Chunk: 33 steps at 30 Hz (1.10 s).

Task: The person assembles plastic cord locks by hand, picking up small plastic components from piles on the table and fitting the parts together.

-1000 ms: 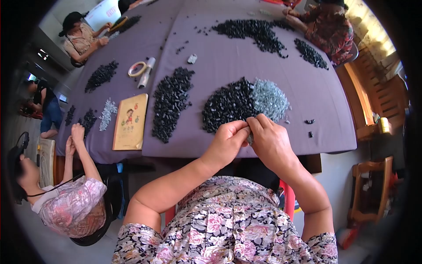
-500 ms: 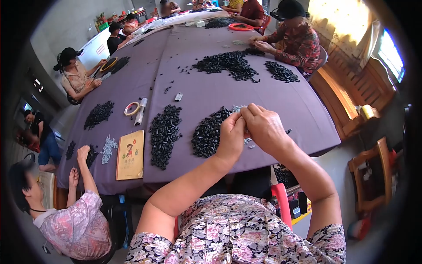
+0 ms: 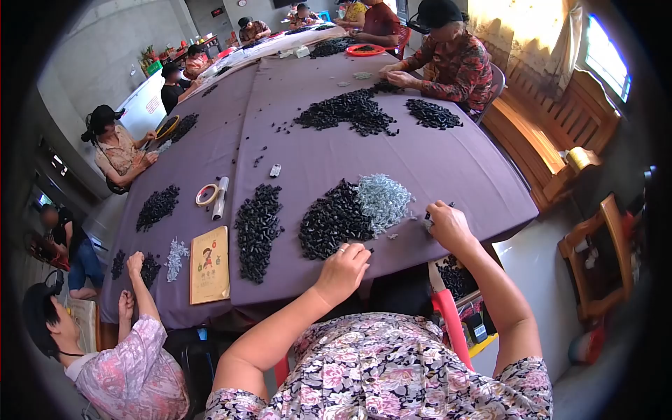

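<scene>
A heap of small black tube-like pieces [image 3: 334, 222] lies in front of me, touching a heap of small clear pieces [image 3: 383, 201]. At the near edge of the black heap is my left hand [image 3: 343, 270], wearing a ring, its fingers curled together. A small black piece shows at those fingertips. To the right of the clear heap, my right hand [image 3: 448, 225] is low over the cloth with its fingers pinched. Something small shows at its fingertips, too small to name.
A purple cloth [image 3: 294, 154] covers the long table. Left of my heaps are another black pile [image 3: 257, 234], a yellow booklet [image 3: 210, 266], a tape roll [image 3: 206, 194] and a clear roll [image 3: 220, 198]. A person [image 3: 119, 350] sits at left; several others line the table.
My hands were together above the heaps and have come apart. The left moved down to the black heap's near edge, the right out to the right. The clear heap is uncovered.
</scene>
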Each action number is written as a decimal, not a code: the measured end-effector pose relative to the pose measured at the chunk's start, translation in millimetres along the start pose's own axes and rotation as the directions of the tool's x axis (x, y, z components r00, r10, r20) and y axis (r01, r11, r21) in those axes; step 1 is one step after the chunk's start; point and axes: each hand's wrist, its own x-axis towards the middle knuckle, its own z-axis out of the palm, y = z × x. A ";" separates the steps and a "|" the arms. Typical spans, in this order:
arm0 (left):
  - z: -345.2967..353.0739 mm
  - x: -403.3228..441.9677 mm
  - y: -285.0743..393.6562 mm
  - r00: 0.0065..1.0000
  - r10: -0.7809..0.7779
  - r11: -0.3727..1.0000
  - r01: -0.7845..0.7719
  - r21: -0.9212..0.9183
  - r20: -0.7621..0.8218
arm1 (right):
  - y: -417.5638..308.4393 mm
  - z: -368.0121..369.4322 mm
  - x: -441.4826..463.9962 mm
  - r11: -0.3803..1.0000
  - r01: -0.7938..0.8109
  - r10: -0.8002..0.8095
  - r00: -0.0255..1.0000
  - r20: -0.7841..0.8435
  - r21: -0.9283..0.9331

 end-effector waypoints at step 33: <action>-7.9 -12.4 -58.0 0.974 -0.086 0.981 0.119 0.151 -0.210 | -71.3 17.0 -14.9 0.920 0.140 -0.138 0.990 -0.033 0.366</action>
